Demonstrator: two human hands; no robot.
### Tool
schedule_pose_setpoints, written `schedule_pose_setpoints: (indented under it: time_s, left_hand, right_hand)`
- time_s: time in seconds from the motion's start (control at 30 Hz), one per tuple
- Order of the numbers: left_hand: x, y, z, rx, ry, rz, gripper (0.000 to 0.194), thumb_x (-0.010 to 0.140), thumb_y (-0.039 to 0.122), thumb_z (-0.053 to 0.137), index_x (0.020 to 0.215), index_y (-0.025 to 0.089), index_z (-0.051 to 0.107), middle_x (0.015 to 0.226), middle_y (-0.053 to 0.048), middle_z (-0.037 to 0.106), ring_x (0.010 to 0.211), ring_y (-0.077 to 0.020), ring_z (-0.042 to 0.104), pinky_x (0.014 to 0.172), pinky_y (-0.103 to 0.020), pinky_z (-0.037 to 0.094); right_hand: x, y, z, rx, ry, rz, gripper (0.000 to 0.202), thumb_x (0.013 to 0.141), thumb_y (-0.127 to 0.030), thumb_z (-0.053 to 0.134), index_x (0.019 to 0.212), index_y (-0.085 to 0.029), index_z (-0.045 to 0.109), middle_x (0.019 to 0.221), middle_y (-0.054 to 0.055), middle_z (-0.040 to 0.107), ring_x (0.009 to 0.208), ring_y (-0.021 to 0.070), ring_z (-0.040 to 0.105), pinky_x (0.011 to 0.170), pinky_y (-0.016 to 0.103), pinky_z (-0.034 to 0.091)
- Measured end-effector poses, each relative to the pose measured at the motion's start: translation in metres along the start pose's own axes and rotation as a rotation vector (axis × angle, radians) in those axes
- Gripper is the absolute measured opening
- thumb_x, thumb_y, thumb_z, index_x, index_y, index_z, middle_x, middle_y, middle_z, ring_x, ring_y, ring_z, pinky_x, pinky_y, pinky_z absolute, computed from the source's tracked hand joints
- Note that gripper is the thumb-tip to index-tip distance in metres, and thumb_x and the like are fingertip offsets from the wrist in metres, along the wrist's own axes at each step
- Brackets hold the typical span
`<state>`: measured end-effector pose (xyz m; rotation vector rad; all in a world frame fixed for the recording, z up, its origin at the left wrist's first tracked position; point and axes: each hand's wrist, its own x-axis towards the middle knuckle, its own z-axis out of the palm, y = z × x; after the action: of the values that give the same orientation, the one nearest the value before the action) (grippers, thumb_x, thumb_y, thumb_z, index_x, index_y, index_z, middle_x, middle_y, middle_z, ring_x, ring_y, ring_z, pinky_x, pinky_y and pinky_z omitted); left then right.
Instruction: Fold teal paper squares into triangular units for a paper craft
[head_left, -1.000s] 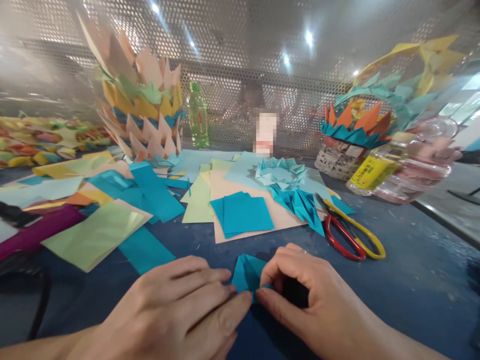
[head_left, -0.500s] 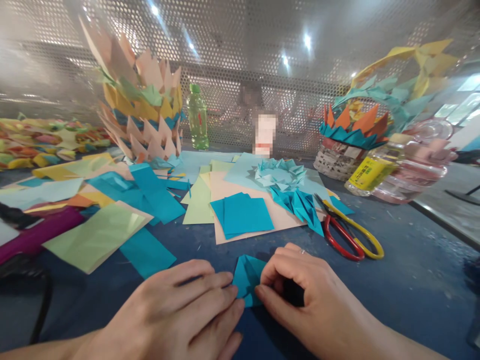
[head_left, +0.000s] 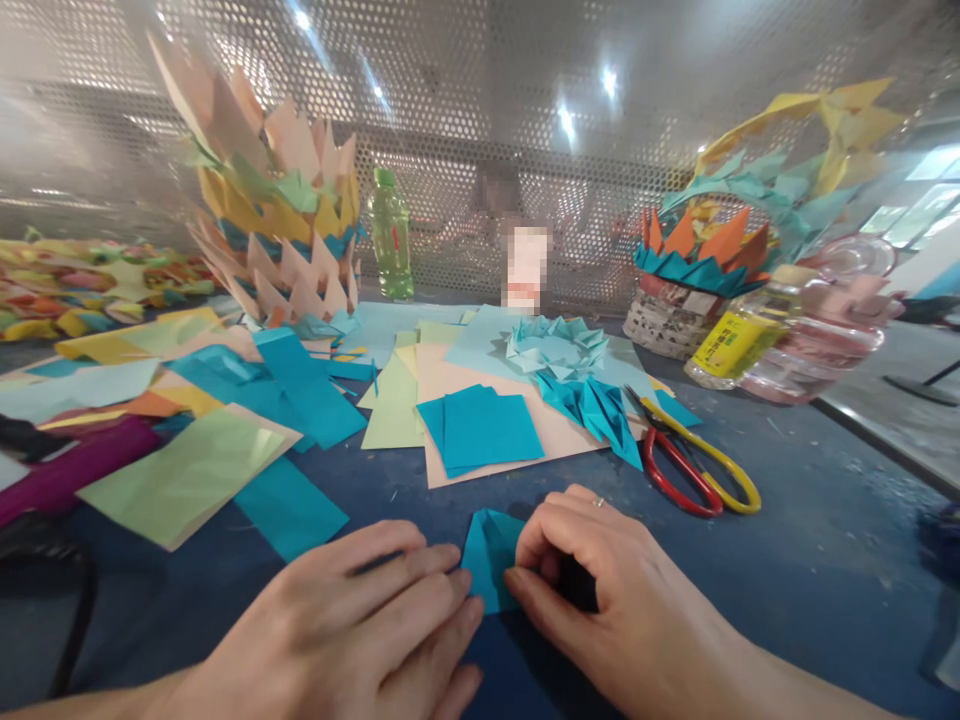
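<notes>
Folded blue paper (head_left: pixel 487 565): located at the middle of the near edge of the worktop (head_left: pixel 825 520), between both hands. Its peak points toward the far edge; its sides are partly covered, so the long axis cannot be confirmed.

Left hand (head_left: pixel 360 620): fingers extended side by side, not curled, tips against the paper's left side. The paper lies directly rightward of these tips.

Right hand (head_left: pixel 592 580): thumb and forefinger pinched on the paper's right side. The paper lies leftward of this pinch. Neither hand is nearer; both are in contact.

Beyond the hands: blue squares (head_left: pixel 491 430), overlapping, on a pale sheet (head_left: pixel 450 472); scissors (head_left: pixel 664 408) toward the right edge.

Toward the far edge: pale blue paper ring (head_left: pixel 521 350), then green bottle (head_left: pixel 391 245).
</notes>
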<state>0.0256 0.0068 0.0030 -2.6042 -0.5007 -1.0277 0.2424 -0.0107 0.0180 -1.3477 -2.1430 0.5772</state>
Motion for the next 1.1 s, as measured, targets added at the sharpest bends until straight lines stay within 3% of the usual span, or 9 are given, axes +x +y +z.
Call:
schedule_pose_setpoints:
  time_s: [0.13, 0.27, 0.47, 0.67, 0.93, 1.0, 1.1]
  left_hand:
    - [0.001, 0.0, 0.0, -0.02, -0.002, -0.005, 0.03, 0.101, 0.018, 0.046, 0.09, 0.018, 0.074, 0.081, 0.001, 0.076, 0.08, -0.0149, 0.071, 0.08, -0.03, 0.054]
    - [0.002, -0.001, 0.0, -0.027, 0.01, -0.004, 0.032, 0.102, 0.018, 0.045, 0.089, 0.018, 0.074, 0.082, 0.002, 0.077, 0.08, -0.0143, 0.072, 0.081, -0.03, 0.053]
    - [0.005, 0.0, -0.002, -0.056, 0.017, 0.013, 0.032, 0.1, 0.017, 0.046, 0.081, 0.017, 0.072, 0.075, 0.001, 0.074, 0.075, -0.0136, 0.071, 0.079, -0.027, 0.056]
    - [0.006, -0.001, -0.001, -0.035, 0.074, 0.053, 0.03, 0.096, 0.014, 0.051, 0.072, 0.018, 0.07, 0.072, 0.002, 0.073, 0.07, -0.0134, 0.07, 0.073, -0.028, 0.058]
    - [0.008, 0.0, -0.006, -0.089, 0.023, 0.039, 0.028, 0.094, 0.014, 0.052, 0.073, 0.019, 0.069, 0.062, 0.001, 0.066, 0.062, -0.0146, 0.066, 0.067, -0.03, 0.057]
    - [0.012, -0.002, -0.009, -0.153, -0.027, -0.001, 0.025, 0.095, 0.013, 0.052, 0.079, 0.019, 0.07, 0.061, 0.002, 0.065, 0.059, -0.0143, 0.064, 0.064, -0.029, 0.055]
    - [0.018, -0.008, -0.012, -0.281, -0.11, -0.181, 0.018, 0.096, 0.013, 0.052, 0.093, 0.02, 0.068, 0.076, 0.001, 0.07, 0.069, -0.0146, 0.067, 0.069, -0.027, 0.054]
  right_hand:
    - [-0.001, -0.001, 0.0, -0.002, -0.017, 0.037, 0.022, 0.081, -0.002, 0.062, 0.072, -0.02, 0.053, 0.07, -0.004, 0.057, 0.069, 0.014, 0.054, 0.076, 0.032, 0.042]
    - [-0.004, 0.0, 0.0, 0.028, -0.028, 0.105, 0.025, 0.079, -0.001, 0.061, 0.091, -0.023, 0.054, 0.075, -0.004, 0.058, 0.073, 0.017, 0.056, 0.068, 0.03, 0.042]
    - [-0.008, 0.006, 0.0, -0.016, -0.009, 0.038, 0.037, 0.082, 0.0, 0.052, 0.11, -0.025, 0.05, 0.087, 0.001, 0.058, 0.081, 0.0221, 0.054, 0.077, 0.039, 0.043]
    - [-0.011, 0.007, -0.002, -0.009, -0.042, 0.024, 0.035, 0.086, -0.002, 0.047, 0.113, -0.025, 0.049, 0.093, 0.003, 0.057, 0.087, 0.0247, 0.052, 0.081, 0.045, 0.042]
    - [-0.009, 0.005, -0.006, 0.01, -0.058, 0.014, 0.03, 0.087, 0.0, 0.046, 0.107, -0.023, 0.05, 0.091, 0.002, 0.058, 0.085, 0.0225, 0.052, 0.079, 0.042, 0.042]
    - [-0.008, 0.005, -0.005, 0.018, -0.054, 0.018, 0.031, 0.085, 0.001, 0.047, 0.105, -0.023, 0.05, 0.092, 0.002, 0.059, 0.085, 0.0221, 0.052, 0.077, 0.041, 0.041]
    - [-0.008, 0.006, -0.005, 0.026, -0.039, 0.011, 0.033, 0.083, 0.004, 0.047, 0.103, -0.023, 0.05, 0.092, 0.002, 0.059, 0.085, 0.022, 0.052, 0.075, 0.039, 0.041]
